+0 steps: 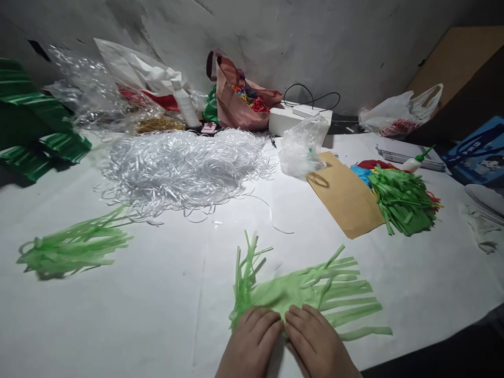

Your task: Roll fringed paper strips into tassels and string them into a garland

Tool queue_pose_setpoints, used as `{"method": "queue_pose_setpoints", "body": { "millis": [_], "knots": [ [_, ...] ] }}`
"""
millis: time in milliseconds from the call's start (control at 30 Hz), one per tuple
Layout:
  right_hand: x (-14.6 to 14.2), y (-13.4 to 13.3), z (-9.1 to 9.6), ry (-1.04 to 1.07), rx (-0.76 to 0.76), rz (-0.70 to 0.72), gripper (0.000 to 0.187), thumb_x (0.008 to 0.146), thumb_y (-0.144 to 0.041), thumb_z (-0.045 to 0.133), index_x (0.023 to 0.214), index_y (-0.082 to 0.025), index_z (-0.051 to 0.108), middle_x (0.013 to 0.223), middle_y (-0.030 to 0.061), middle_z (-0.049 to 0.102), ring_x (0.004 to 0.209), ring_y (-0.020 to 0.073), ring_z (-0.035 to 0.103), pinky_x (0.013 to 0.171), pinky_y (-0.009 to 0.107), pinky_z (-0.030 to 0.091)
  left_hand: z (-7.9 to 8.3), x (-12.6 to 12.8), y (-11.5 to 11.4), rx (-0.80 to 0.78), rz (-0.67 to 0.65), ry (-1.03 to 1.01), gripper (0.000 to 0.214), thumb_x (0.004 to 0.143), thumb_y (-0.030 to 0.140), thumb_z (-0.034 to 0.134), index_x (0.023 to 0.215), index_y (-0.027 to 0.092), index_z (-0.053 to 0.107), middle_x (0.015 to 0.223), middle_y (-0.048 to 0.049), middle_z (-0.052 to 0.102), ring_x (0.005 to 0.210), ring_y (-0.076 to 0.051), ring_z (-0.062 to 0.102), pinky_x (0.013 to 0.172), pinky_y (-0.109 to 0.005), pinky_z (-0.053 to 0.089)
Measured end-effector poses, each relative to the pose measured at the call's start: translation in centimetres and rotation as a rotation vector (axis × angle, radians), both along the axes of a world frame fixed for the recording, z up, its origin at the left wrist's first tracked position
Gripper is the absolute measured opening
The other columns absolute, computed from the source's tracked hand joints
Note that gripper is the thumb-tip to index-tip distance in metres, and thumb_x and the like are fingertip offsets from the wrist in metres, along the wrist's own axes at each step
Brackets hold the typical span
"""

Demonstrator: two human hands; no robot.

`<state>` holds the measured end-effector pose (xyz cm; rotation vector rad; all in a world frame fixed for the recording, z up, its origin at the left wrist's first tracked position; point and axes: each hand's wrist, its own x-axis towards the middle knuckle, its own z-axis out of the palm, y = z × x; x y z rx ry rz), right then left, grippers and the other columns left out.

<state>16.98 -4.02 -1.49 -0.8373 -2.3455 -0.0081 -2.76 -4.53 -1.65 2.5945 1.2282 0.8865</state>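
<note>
A sheet of light green tissue paper (281, 292), cut into fringe strips at its ends, lies on the white-covered table (153, 315) close to me. My left hand (252, 341) has its fingers curled down on the paper's near edge, beside the bunched strips at the left. Next to it, my right hand (317, 341) grips the same edge, and the fingertips of both hands nearly meet. My thumbs and the paper under my fingers are mostly hidden. The fringe on the right side spreads out flat. Farther left rests a gathered green tissue tassel (79, 249).
A big tangle of white shiny string (185, 168) covers the table's back middle. To the right are brown cardboard (346, 197), a pile of green tassels (405, 202) and a glue bottle (413, 163). A pink bag (240, 100) and white box (277, 123) stand by the wall.
</note>
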Motion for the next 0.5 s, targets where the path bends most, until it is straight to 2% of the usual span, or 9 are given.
{"method": "queue_pose_setpoints", "body": {
  "millis": [67, 133, 300, 400, 500],
  "knots": [
    [0.3, 0.1, -0.2, 0.039, -0.034, -0.018, 0.024, 0.094, -0.009, 0.043, 0.106, -0.014, 0.064, 0.097, 0.0085, 0.075, 0.095, 0.0217, 0.068, 0.089, 0.036, 0.051, 0.3, -1.1, 0.0, -0.014, -0.006, -0.023, 0.025, 0.093, 0.011, 0.042, 0.106, 0.018, 0.061, 0.101, -0.0094, 0.073, 0.094, -0.021, 0.067, 0.081, -0.03, 0.056],
    [0.4, 0.3, -0.5, 0.108, -0.143, -0.052, 0.024, 0.097, -0.011, 0.04, 0.102, -0.017, 0.062, 0.088, 0.0067, 0.073, 0.088, 0.0206, 0.066, 0.084, 0.036, 0.049, 0.6, -2.0, -0.1, -0.046, 0.018, -0.045, 0.027, 0.091, 0.01, 0.042, 0.109, 0.018, 0.06, 0.104, -0.0097, 0.072, 0.096, -0.02, 0.068, 0.081, -0.028, 0.057],
    [-0.6, 1.5, 0.0, 0.119, -0.406, -0.191, 0.021, 0.099, -0.014, 0.038, 0.093, -0.021, 0.057, 0.074, 0.0019, 0.061, 0.071, 0.0183, 0.056, 0.072, 0.033, 0.041, 1.2, -2.5, 0.4, -0.168, 0.251, -0.059, 0.024, 0.093, 0.013, 0.041, 0.107, 0.021, 0.058, 0.098, -0.0078, 0.071, 0.086, -0.018, 0.07, 0.072, -0.024, 0.059],
    [-1.5, 2.6, 0.3, 0.061, -0.446, -0.292, 0.025, 0.102, -0.019, 0.037, 0.086, -0.021, 0.056, 0.071, 0.001, 0.059, 0.066, 0.0184, 0.053, 0.067, 0.031, 0.037, 1.7, -2.1, 1.5, -0.247, 0.324, -0.036, 0.022, 0.095, 0.017, 0.038, 0.096, 0.023, 0.059, 0.092, -0.0047, 0.069, 0.072, -0.016, 0.07, 0.059, -0.023, 0.057],
    [-2.2, 3.6, 0.0, 0.015, -0.402, -0.353, 0.032, 0.104, -0.023, 0.032, 0.081, -0.021, 0.054, 0.067, 0.0006, 0.058, 0.061, 0.0181, 0.052, 0.065, 0.031, 0.035, 1.9, -1.9, 2.5, -0.323, 0.366, 0.015, 0.024, 0.096, 0.019, 0.035, 0.085, 0.023, 0.056, 0.085, -0.0027, 0.066, 0.061, -0.014, 0.066, 0.049, -0.023, 0.053]
  ]
}}
